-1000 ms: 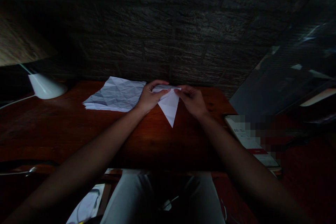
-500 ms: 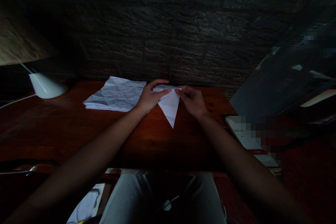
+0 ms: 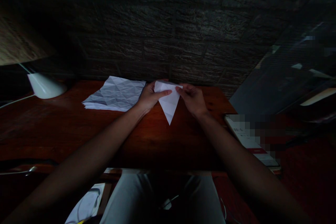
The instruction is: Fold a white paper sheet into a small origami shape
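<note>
A white folded paper (image 3: 168,105) is held between both hands above the wooden table, its narrow point facing down toward me. My left hand (image 3: 151,95) grips its left side, with the thumb lying flat across the front and the fingers mostly hidden behind. At the upper right corner my right hand (image 3: 192,97) pinches the paper between thumb and fingers. To the left of my left hand lies a stack of creased paper sheets (image 3: 115,92), its top sheet covered in fold lines.
The wooden table (image 3: 65,126) runs up to a dark brick wall (image 3: 183,24). A lamp (image 3: 44,84) with a woven shade stands at the far left. A phone (image 3: 249,136) with a lit screen lies at the right edge. Below is a white box (image 3: 88,203).
The folded paper has turned slightly; its top now covers my left index finger, and its lower tip has shifted a little left. My left thumb lies across the paper's front.
</note>
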`<action>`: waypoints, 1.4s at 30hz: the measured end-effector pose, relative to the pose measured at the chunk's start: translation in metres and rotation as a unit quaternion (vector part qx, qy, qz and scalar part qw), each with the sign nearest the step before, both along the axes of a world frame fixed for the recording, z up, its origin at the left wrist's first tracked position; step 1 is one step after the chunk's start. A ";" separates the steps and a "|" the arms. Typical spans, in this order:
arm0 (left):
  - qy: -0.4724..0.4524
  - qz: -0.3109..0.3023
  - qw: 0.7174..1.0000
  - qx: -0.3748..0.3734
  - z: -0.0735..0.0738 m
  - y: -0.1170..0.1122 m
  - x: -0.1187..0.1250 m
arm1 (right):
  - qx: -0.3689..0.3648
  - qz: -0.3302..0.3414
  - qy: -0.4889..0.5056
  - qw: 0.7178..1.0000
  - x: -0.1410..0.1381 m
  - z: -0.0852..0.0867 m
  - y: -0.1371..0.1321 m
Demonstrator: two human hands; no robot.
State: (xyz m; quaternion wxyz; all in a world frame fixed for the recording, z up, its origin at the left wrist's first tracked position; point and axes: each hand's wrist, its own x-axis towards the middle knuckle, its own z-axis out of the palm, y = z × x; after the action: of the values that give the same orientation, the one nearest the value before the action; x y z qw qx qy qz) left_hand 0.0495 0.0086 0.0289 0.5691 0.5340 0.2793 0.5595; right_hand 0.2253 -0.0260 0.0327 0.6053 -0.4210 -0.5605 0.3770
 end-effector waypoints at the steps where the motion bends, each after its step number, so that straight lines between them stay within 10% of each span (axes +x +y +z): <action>1: -0.002 -0.001 1.000 -0.002 0.000 0.000 0.000 | -0.001 0.000 0.000 1.000 0.000 0.001 0.000; 42: 0.029 -0.024 0.999 -0.017 0.001 -0.002 0.000 | 0.002 0.003 0.009 1.000 0.000 0.005 -0.004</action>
State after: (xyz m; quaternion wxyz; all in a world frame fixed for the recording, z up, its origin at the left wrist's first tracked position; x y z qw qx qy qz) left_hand 0.0494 0.0068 0.0301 0.5831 0.5464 0.2926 0.5252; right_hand 0.2248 -0.0300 0.0374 0.6099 -0.4146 -0.5574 0.3813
